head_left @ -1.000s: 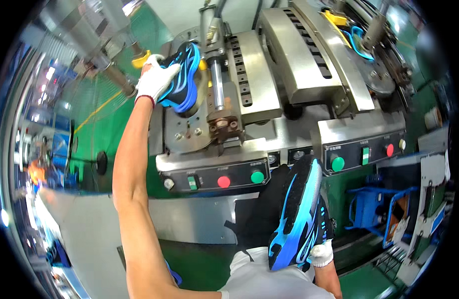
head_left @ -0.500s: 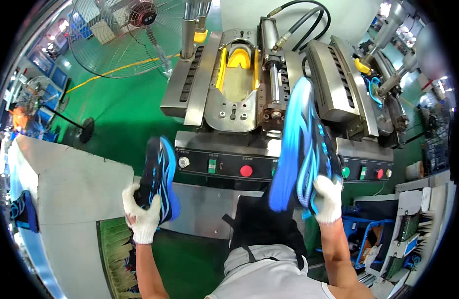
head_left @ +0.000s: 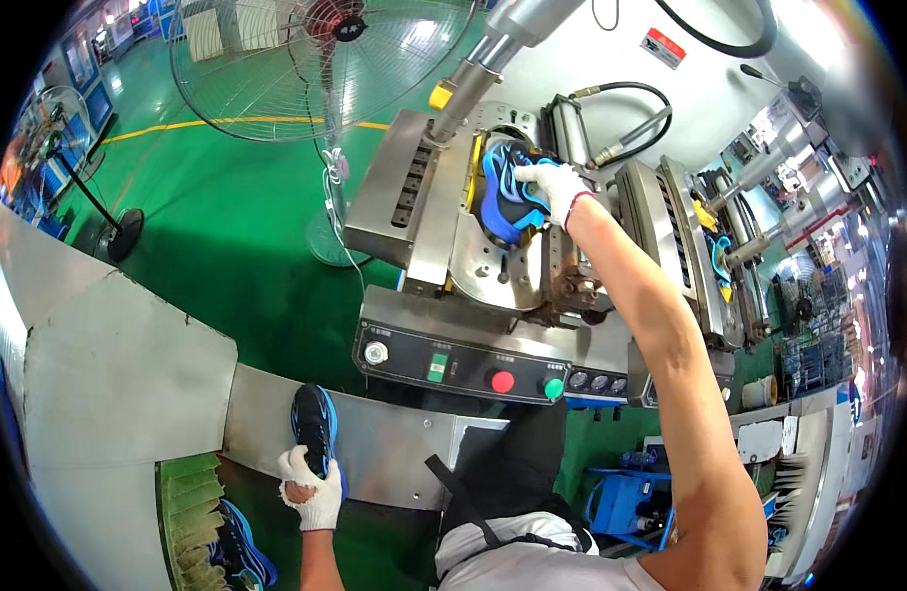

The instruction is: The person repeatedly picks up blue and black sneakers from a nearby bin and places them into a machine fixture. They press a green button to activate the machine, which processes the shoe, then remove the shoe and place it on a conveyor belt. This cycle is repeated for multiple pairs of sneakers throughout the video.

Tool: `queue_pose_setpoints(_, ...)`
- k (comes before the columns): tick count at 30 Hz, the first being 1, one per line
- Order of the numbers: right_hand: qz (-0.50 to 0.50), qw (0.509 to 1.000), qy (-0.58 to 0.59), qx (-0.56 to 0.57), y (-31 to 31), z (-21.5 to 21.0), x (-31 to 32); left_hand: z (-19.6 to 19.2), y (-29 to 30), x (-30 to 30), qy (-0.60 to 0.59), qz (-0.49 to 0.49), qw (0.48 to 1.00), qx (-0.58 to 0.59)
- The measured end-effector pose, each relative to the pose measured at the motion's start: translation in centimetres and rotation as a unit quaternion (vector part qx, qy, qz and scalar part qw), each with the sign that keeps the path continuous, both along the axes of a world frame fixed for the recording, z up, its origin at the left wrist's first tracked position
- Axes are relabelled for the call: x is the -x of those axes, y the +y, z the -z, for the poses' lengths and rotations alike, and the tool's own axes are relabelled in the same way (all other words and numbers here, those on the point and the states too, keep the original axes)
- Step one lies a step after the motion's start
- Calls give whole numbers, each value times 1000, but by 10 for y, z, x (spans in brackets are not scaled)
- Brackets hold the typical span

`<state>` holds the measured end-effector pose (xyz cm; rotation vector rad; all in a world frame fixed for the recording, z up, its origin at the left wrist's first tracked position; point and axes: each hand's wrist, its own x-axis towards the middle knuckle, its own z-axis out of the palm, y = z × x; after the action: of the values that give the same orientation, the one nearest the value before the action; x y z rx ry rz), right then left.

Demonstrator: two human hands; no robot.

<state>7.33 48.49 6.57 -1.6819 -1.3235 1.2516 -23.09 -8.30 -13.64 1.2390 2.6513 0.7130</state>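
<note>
My right hand [head_left: 555, 185], in a white glove, reaches far forward and grips a blue and black shoe [head_left: 504, 185] seated in the yellow-lined cavity of a steel press machine [head_left: 429, 207]. My left hand [head_left: 310, 489], also gloved, holds a second blue and black shoe [head_left: 313, 422] by its heel against a curved metal chute [head_left: 394, 453] at the lower left. Both forearms are bare.
A control panel [head_left: 473, 364] with red and green buttons fronts the machine. A second press with another blue shoe [head_left: 719, 258] stands to the right. A large floor fan [head_left: 325, 59] stands behind. Another shoe [head_left: 238, 544] lies below the chute beside green bristles [head_left: 189, 512].
My right hand carried its shoe up from in front of me into the machine's cavity. My left hand lowered its shoe onto the metal chute. The view has swung left.
</note>
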Motion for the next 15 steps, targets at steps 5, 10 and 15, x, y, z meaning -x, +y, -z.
queue_pose_setpoints(5,-24,998,-64,-10,7,15,57,-10,-7,3,-10,-28,999,22)
queue_pose_setpoints(10,-42,932,-336,-125,23,41,67,-17,2,-2,-11,-33,998,44)
queue_pose_setpoints(15,-21,906,-416,-82,7,41,87,-22,1,-3,-19,-36,997,71)
